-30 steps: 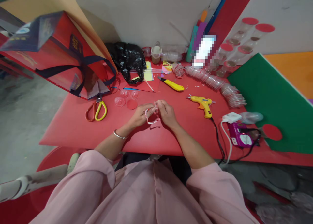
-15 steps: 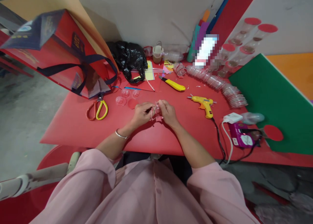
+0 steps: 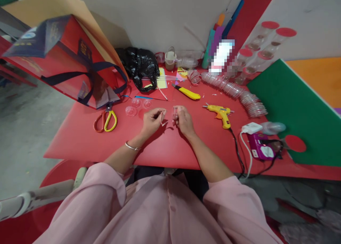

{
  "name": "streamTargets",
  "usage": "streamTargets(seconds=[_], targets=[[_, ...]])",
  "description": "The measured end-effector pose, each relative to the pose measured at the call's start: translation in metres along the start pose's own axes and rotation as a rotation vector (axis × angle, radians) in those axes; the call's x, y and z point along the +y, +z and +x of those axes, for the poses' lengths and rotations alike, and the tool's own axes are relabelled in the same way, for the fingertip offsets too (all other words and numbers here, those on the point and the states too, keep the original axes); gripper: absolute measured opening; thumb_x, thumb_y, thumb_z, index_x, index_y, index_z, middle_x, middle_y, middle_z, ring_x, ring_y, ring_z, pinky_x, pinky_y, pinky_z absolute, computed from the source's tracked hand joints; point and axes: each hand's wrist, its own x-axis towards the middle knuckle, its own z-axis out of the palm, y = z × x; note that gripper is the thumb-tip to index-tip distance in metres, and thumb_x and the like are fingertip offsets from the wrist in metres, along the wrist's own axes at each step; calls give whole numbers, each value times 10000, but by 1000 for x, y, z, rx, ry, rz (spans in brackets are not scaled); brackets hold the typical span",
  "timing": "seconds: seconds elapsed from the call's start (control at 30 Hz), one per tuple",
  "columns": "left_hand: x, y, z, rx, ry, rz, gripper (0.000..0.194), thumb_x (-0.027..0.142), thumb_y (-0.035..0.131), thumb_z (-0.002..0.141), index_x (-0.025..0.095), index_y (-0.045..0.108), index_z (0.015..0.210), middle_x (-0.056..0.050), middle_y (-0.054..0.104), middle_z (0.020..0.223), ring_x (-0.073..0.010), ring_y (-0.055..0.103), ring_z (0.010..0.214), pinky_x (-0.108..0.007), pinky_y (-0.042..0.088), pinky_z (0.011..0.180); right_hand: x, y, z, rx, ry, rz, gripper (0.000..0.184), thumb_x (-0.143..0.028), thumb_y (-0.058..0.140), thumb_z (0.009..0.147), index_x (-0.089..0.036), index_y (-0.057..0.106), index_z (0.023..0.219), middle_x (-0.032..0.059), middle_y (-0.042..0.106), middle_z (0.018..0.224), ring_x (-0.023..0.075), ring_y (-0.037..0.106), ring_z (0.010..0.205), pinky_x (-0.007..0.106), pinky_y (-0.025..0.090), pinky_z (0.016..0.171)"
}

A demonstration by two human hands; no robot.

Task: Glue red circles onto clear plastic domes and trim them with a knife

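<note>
Over the red tabletop (image 3: 160, 150), my left hand (image 3: 151, 122) is closed in a pinch on a thin clear plastic strip (image 3: 162, 119) that curls down from the fingertips. Just to the right, my right hand (image 3: 185, 122) grips a small clear plastic piece (image 3: 175, 114), its far side hidden by the thumb and fingers. A gap separates the two hands. Several clear plastic domes (image 3: 131, 111) lie beyond the left hand. A yellow utility knife (image 3: 189, 93) rests past both hands, and a yellow glue gun (image 3: 221, 112) is on the right.
Red-and-yellow-handled scissors (image 3: 111, 120) lie left, beside a large red gift bag (image 3: 77, 59). A black plastic bag (image 3: 141, 64) sits by the wall. A row of clear plastic cups (image 3: 230, 86), a purple power box (image 3: 262, 146) with cords and a green board (image 3: 301, 119) occupy the right.
My hands have moved apart. The strip now hangs from my left hand, separate from the clear plastic piece in my right. The whole view has shifted slightly.
</note>
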Motion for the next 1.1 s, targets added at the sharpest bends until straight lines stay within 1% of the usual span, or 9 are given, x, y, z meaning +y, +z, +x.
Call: streamTargets(seconds=[0.2, 0.37, 0.43, 0.53, 0.6, 0.73, 0.9, 1.0, 1.1], targets=[[-8, 5, -4, -204, -94, 29, 93, 191, 650, 856, 178, 719, 917, -4, 717, 704, -129, 661, 619, -240, 513, 625, 7, -11, 22, 128, 109, 280, 572, -749, 564, 908, -261, 618, 1201, -46, 622, 709, 84, 487, 462, 200, 297, 371], [37, 32, -62, -537, -99, 149, 228, 74, 476, 861, 173, 680, 849, -26, 736, 705, -148, 696, 649, -241, 518, 623, 4, -27, 26, -17, 171, 407, 543, -715, 610, 866, -245, 594, 1139, -63, 626, 689, 84, 495, 469, 190, 340, 406], [62, 55, -104, -835, 118, 149, 199, 86, 558, 825, 188, 719, 883, -57, 771, 831, -186, 730, 765, -275, 551, 687, 1, -35, 24, -98, 168, 412, 508, -666, 636, 866, -243, 597, 1145, -49, 657, 739, 93, 543, 523, 201, 405, 462], [93, 84, -153, -1424, 588, -65, 381, 183, 675, 814, 278, 734, 1178, -80, 732, 1300, -269, 716, 1148, -316, 577, 746, -4, -48, 17, -183, 181, 398, 448, -570, 673, 863, -251, 616, 1173, -17, 710, 844, 113, 606, 619, 219, 469, 542], [104, 94, -163, -1533, 676, -120, 396, 191, 644, 861, 314, 718, 1230, -57, 704, 1367, -255, 695, 1211, -313, 579, 776, -5, -55, 10, -210, 190, 382, 425, -518, 691, 861, -263, 627, 1194, 0, 732, 915, 123, 630, 676, 230, 494, 584], [98, 81, -133, -1155, 410, -89, 207, 280, 601, 969, 220, 767, 1077, -90, 794, 1071, -210, 742, 987, -298, 565, 885, -2, -60, -7, -162, 129, 412, 397, -498, 701, 866, -283, 638, 1194, 9, 736, 977, 134, 646, 738, 249, 518, 637], [55, 23, -71, -446, -107, -89, 360, 445, 578, 988, 150, 743, 863, -90, 729, 954, -133, 668, 665, -255, 554, 591, -11, -63, -31, -142, 75, 183, 446, -533, 704, 871, -283, 645, 1235, 20, 714, 975, 146, 646, 744, 263, 515, 627], [25, -3, -43, -128, -101, 15, 294, 379, 642, 941, 154, 713, 765, -123, 698, 1098, -135, 677, 813, -251, 583, 670, -27, -73, -46, -107, -107, -251, 399, -488, 699, 899, -274, 700, 1236, 65, 690, 1172, 173, 656, 925, 318, 558, 782], [6, -5, -28, -63, -103, 64, 144, 267, 639, 909, 154, 721, 871, -163, 657, 1245, -165, 691, 931, -291, 618, 734, -39, -84, -58, -17, -201, -431, 400, -456, 641, 943, -291, 676, 1306, 69, 670, 1271, 189, 646, 992, 379, 557, 901]])
